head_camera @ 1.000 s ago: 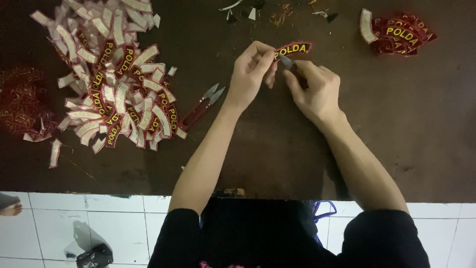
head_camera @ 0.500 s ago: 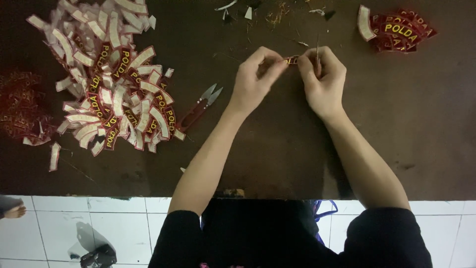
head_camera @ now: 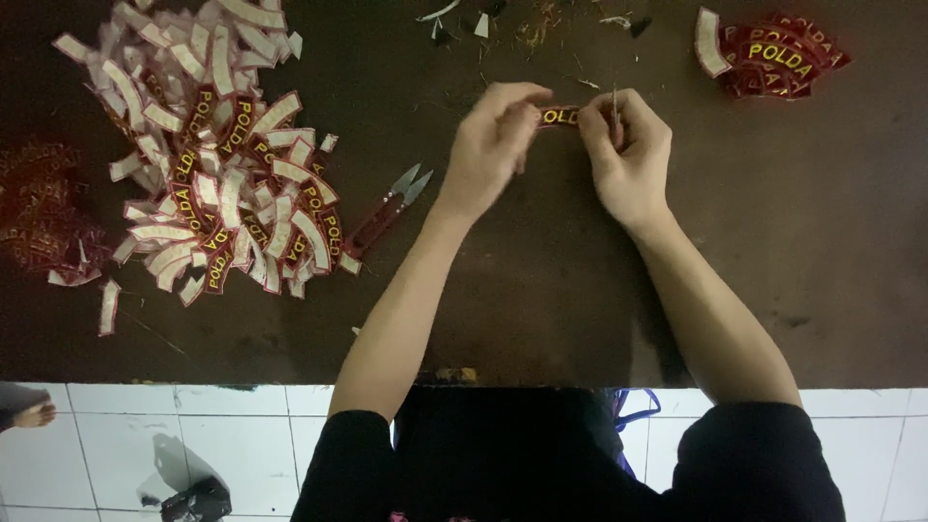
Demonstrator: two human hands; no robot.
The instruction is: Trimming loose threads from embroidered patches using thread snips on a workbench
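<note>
Far left, at the counter [head_camera: 541,290] edge: heap of dark red patches [head_camera: 39,208], partly in shadow. Next, a large loose pile of curved patches [head_camera: 217,159], many turned white backing up, some showing yellow lettering on dark red. Just right of the pile, apart from both hands: red-handled thread snips [head_camera: 387,211], lying diagonally, blades toward upper right.

Centre, above the counter: left hand [head_camera: 493,145], grip pinching the left end of a single curved patch [head_camera: 561,116] between thumb and fingertips. Patch held between the two hands, long axis roughly horizontal, running left to right; lettered face up (only the middle section visible, both ends hidden by fingers). Right hand [head_camera: 628,150], grip pressed together on the right end of the same patch; a thin pale thread [head_camera: 615,101] rising from these fingers, near vertical.

Top centre: scattered thread scraps and trimmings [head_camera: 483,21]. Top right: small stack of finished patches [head_camera: 773,58], lettered side up, one white-backed piece at its left edge, well apart from the hands.

Bottom: white floor tiles [head_camera: 145,425] below the counter edge.
</note>
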